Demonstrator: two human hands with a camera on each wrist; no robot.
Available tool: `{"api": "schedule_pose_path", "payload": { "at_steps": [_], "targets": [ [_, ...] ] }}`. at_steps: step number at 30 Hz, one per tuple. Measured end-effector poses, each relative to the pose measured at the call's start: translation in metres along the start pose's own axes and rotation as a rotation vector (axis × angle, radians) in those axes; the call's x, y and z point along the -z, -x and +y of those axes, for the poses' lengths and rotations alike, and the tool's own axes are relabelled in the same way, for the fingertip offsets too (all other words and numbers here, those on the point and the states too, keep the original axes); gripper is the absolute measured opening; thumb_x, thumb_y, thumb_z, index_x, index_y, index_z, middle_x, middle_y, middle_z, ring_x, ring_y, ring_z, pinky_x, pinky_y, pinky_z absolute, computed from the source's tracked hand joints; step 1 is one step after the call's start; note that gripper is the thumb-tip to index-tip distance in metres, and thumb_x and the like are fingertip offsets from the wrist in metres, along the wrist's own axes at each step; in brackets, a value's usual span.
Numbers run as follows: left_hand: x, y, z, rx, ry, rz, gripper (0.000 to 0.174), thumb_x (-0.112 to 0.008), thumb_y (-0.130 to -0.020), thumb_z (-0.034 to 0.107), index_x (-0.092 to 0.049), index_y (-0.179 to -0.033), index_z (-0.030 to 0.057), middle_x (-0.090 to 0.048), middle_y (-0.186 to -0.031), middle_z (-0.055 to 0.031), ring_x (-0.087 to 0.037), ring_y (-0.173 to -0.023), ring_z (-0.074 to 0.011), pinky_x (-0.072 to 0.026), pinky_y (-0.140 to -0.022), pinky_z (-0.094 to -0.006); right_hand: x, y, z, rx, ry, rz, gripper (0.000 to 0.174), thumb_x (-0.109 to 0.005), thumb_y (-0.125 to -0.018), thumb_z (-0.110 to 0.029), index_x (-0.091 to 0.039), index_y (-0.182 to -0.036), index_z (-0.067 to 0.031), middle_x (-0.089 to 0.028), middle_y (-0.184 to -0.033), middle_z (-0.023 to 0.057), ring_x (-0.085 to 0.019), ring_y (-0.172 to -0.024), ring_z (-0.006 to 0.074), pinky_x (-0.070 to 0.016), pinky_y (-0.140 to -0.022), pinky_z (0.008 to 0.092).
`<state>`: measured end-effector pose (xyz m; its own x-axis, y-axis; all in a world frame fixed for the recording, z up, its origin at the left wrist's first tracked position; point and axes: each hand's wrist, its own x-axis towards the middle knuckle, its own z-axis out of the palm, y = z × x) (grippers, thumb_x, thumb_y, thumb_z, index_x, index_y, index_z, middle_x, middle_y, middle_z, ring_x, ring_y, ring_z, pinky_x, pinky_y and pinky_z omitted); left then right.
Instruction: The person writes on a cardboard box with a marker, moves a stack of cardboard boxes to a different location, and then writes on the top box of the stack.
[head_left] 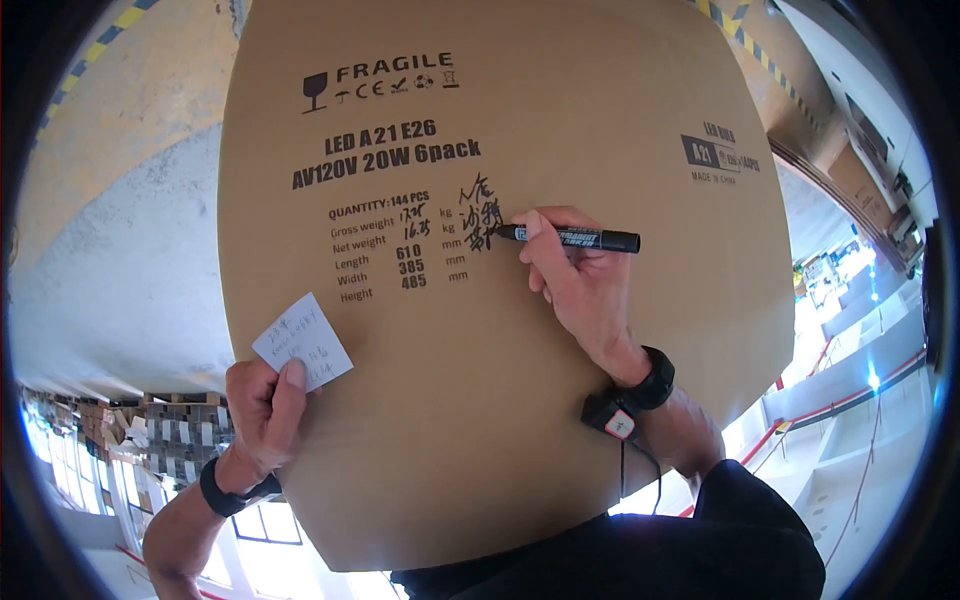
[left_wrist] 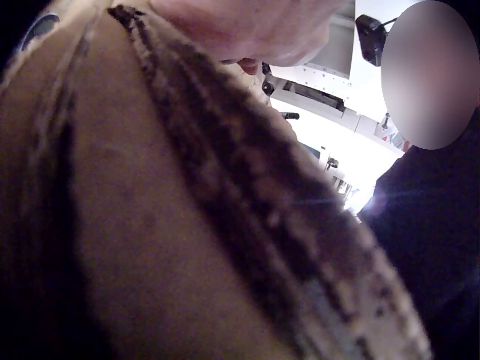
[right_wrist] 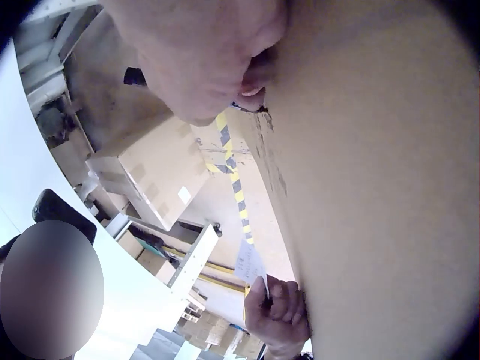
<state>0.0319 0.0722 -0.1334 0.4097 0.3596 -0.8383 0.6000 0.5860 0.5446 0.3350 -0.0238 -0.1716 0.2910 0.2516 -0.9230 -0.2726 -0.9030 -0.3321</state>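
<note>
A large cardboard box (head_left: 520, 400) with printed lettering fills the middle of the head view. My right hand (head_left: 580, 285) grips a black permanent marker (head_left: 590, 239), its tip right at the handwritten characters (head_left: 480, 215) beside the quantity and weight lines. Numbers are also written by hand on the weight lines. Lower left on the box, my left hand (head_left: 268, 405) pinches a small white note (head_left: 305, 340) with handwriting between thumb and curled fingers. In the right wrist view, the left hand (right_wrist: 277, 315) and note (right_wrist: 250, 262) show beyond the box face.
Another carton (right_wrist: 150, 165) stands on the floor near yellow-black striped tape (right_wrist: 238, 195). Stacked goods on pallets (head_left: 180, 430) are at the left in the head view. A small camera (head_left: 608, 416) with a cable hangs at my right wrist.
</note>
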Motion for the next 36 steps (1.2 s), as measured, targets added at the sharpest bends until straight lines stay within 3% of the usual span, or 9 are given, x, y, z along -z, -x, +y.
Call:
{"api": "schedule_pose_path", "payload": {
  "at_steps": [5, 8, 29, 36],
  "targets": [
    [-0.0048, -0.0019, 0.0041, 0.007, -0.006, 0.051, 0.041, -0.050, -0.097, 0.019, -0.050, -0.060, 0.0026, -0.053, -0.051, -0.0042, -0.046, -0.045, -0.0093, -0.0339, -0.044, -0.0260, -0.0008, -0.0023, -0.0018, -0.008, 0.004, 0.028, 0.018, -0.062, -0.097, -0.018, -0.064, -0.096, 0.0005, -0.056, -0.066, -0.0030, -0.051, -0.053, 0.0034, -0.0385, -0.046, 0.0196],
    [0.0014, -0.0014, 0.0018, 0.003, 0.014, -0.004, 0.028, -0.049, -0.095, 0.010, -0.060, -0.073, -0.0038, -0.060, -0.057, -0.0051, -0.049, -0.048, -0.0079, -0.0353, -0.045, -0.0244, -0.0007, -0.0023, -0.0023, -0.019, -0.024, 0.056, 0.019, -0.062, -0.097, -0.018, -0.065, -0.096, 0.0009, -0.057, -0.066, -0.0020, -0.053, -0.053, 0.0039, -0.0392, -0.046, 0.0196],
    [0.0003, -0.0017, 0.0031, 0.003, 0.006, 0.002, 0.027, -0.049, -0.094, 0.010, -0.061, -0.076, -0.0048, -0.060, -0.057, -0.0054, -0.048, -0.047, -0.0073, -0.0336, -0.045, -0.0240, 0.0045, 0.0011, 0.0036, -0.003, -0.006, -0.024, 0.013, -0.062, -0.096, -0.013, -0.068, -0.096, -0.0010, -0.057, -0.065, -0.0043, -0.050, -0.053, 0.0019, -0.0378, -0.045, 0.0195],
    [-0.0009, -0.0026, 0.0047, 0.016, 0.022, 0.005, 0.028, -0.049, -0.095, 0.010, -0.060, -0.073, -0.0043, -0.059, -0.056, -0.0049, -0.048, -0.047, -0.0071, -0.0334, -0.045, -0.0239, 0.0054, 0.0006, -0.0013, 0.001, -0.051, 0.049, 0.013, -0.062, -0.097, -0.013, -0.067, -0.093, -0.0014, -0.056, -0.065, -0.0050, -0.049, -0.053, 0.0015, -0.0373, -0.046, 0.0188]
  ]
}}
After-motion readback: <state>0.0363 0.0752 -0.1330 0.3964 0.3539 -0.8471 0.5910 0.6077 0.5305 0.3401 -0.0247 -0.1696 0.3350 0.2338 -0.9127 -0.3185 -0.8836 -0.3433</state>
